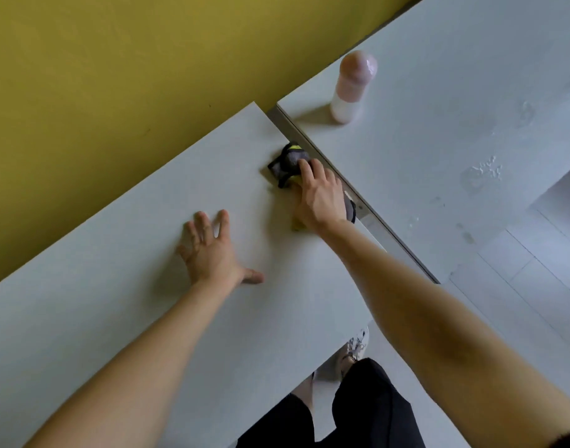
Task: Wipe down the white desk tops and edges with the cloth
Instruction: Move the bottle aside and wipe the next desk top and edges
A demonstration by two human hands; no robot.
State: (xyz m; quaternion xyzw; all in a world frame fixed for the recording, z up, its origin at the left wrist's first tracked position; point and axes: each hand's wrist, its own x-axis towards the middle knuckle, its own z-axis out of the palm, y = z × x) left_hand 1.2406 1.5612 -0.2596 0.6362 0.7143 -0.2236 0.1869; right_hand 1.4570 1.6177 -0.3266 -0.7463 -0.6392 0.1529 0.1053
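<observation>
A grey, black and yellow cloth (288, 163) lies bunched on the near white desk (121, 286), close to its right edge. My right hand (319, 195) lies on top of the cloth with its fingers over it, pressing it against the desk beside the gap. My left hand (212, 250) rests flat on the same desk top, fingers spread, holding nothing. A second white desk (422, 130) stands to the right, across a narrow grey gap (309, 143). Wet smears (481, 176) show on its surface.
A pink-capped white bottle (351, 88) stands upright on the right desk near its far left corner. A yellow wall (115, 76) runs behind both desks. My legs and a shoe (354, 347) show below the near desk's front edge, on a pale floor.
</observation>
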